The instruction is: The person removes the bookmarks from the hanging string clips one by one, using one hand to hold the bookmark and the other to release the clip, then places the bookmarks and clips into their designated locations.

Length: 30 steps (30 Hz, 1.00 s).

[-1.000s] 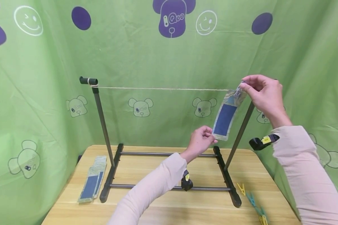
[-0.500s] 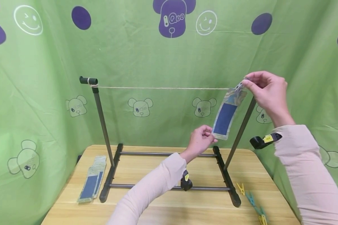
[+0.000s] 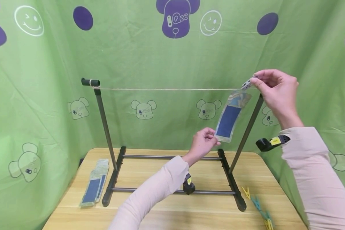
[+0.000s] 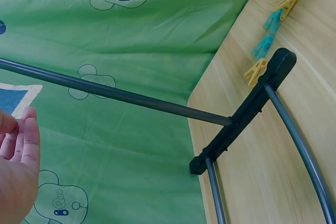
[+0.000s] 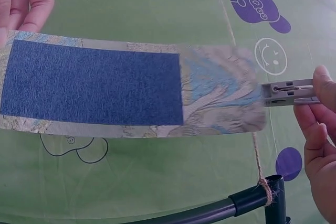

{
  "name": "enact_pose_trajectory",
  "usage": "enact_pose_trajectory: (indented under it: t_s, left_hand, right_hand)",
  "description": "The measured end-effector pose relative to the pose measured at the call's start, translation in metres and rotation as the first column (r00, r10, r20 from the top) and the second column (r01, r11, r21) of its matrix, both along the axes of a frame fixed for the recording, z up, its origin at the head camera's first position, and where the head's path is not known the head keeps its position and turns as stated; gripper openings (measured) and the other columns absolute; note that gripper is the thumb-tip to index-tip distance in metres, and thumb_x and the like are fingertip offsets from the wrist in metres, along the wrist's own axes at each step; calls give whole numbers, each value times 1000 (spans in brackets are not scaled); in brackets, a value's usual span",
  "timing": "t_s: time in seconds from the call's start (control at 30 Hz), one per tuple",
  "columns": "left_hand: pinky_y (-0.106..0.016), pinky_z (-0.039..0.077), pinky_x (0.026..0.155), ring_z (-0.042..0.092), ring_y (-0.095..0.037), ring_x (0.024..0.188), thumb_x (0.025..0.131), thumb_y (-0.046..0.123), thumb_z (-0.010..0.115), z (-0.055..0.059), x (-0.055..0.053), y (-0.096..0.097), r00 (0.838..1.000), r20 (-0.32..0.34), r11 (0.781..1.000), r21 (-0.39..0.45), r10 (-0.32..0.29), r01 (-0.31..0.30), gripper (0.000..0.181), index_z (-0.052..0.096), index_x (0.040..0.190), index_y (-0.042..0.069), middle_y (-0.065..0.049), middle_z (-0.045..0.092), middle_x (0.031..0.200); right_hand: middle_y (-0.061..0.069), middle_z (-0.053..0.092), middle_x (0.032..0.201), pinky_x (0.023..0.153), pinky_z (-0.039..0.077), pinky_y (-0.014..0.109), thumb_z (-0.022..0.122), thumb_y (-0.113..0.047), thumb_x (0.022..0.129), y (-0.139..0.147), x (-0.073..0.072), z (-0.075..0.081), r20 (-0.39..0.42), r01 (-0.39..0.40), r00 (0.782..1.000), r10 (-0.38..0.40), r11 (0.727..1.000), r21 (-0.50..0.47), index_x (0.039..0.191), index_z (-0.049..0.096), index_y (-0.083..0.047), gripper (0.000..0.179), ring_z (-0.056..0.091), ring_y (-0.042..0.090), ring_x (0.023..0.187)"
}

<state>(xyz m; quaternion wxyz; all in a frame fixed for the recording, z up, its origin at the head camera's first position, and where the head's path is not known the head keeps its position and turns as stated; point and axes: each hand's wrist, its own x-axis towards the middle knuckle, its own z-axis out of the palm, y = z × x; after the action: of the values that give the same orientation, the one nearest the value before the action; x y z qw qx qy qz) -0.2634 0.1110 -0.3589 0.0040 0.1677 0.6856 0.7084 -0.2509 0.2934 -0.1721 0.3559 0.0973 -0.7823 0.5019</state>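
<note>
A pale patterned strip with a dark blue panel (image 3: pixel 228 121) hangs tilted near the right end of a string (image 3: pixel 166 89). My left hand (image 3: pixel 202 143) pinches its lower left corner between thumb and fingers. Above the strip, my right hand (image 3: pixel 280 92) pinches a grey clothespin (image 3: pixel 248 83) by its handle end. In the right wrist view the clothespin (image 5: pixel 286 93) meets the strip's top edge (image 5: pixel 252 93); whether its tips grip the strip or the string I cannot tell. The left wrist view catches only a corner of the strip (image 4: pixel 26 95) beside my fingertips.
The string is tied to a dark metal stand (image 3: pixel 104 124) on a wooden table (image 3: pixel 172 210). More blue-panelled strips (image 3: pixel 91 191) lie at the left. Several yellow and teal clothespins (image 3: pixel 256 203) lie at the right. A green printed curtain (image 3: pixel 172 64) surrounds the table.
My right hand has moved up and to the right with the clothespin, which overlaps the strip less now. The string has risen slightly. My left hand has barely shifted.
</note>
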Motion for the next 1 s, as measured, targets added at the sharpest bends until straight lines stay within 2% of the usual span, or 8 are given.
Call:
enact_pose_trajectory:
  t_s: [0.3,0.4,0.57,0.77,1.0]
  left_hand:
    - [-22,56,57,66,-11,66,88,-6,63,-1,0,-4,1000,1,1000,-6,3,-3,15,64,97,5,-2,67,76]
    - [-23,57,60,67,-16,69,88,-7,63,-2,0,-7,1000,5,1000,2,-4,4,16,64,99,5,-3,67,77]
    - [-25,59,63,69,-30,79,88,-8,63,-3,-1,-14,1000,0,999,32,-24,24,17,63,101,3,-4,66,77]
    - [-24,59,66,69,-28,78,88,-7,63,-6,-2,-20,1000,-5,999,31,-24,24,17,63,102,2,-5,67,78]
    - [-27,59,69,68,-33,81,88,-7,63,-8,-4,-24,1000,0,999,38,-17,17,18,63,102,3,-7,67,80]
  right_hand:
    - [-5,70,90,70,52,10,79,-13,81,4,1,-3,33,-41,999,42,999,-23,107,71,-3,29,64,7,78]
    - [-4,70,91,71,52,10,80,-14,81,5,2,-4,49,-56,997,57,998,-21,108,71,-3,31,64,7,79]
    - [-5,70,91,70,52,10,80,-15,81,6,3,-6,63,-63,996,63,998,-8,109,71,-4,32,64,7,78]
    - [-9,70,89,69,52,9,79,-14,82,7,4,-7,83,-69,994,69,998,-2,109,71,-4,30,64,5,78]
    - [-10,70,89,70,51,8,78,-15,83,9,5,-11,107,-78,991,77,997,4,111,70,-5,30,65,4,78]
